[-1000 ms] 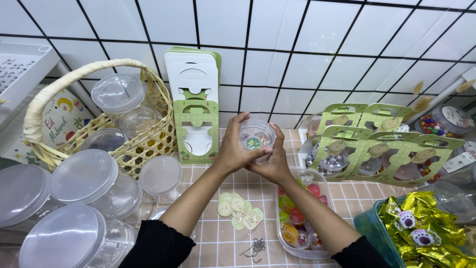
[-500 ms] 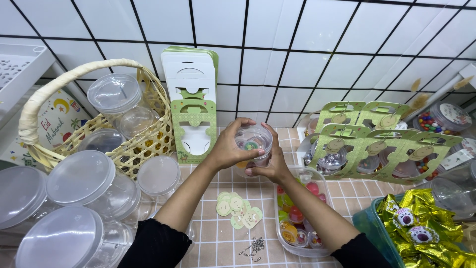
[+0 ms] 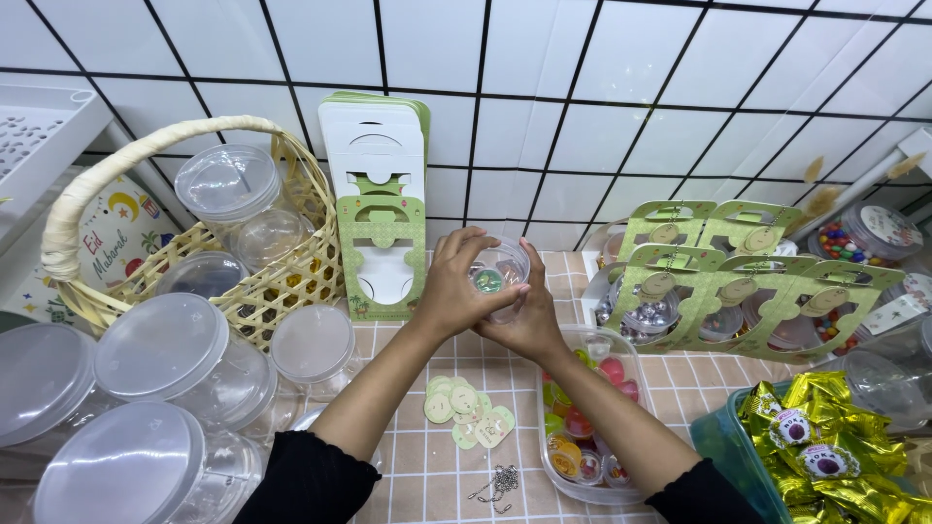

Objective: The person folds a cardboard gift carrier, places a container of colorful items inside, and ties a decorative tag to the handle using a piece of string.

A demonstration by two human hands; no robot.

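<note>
Holding: both hands cup a small clear round plastic jar (image 3: 497, 279) above the middle of the tabletop (image 3: 417, 456), towards its back edge.
Left hand: the left hand (image 3: 464, 289) wraps the jar's side, fingers curled over its top rim.
Right hand: the right hand (image 3: 534, 315) is closed under and around the jar's far side.
Jar contents: a small green and coloured piece shows inside.
Step, as judged: the jar looks to be being closed or steadied.
Next move calls for: a firm two-handed grip, jar kept level.
Nearby: pale green round paper tags (image 3: 466, 408) below the hands; clear rectangular tub of coloured sweets (image 3: 582, 427) just right of them; woven straw basket (image 3: 194, 281) at the back left corner.
</note>
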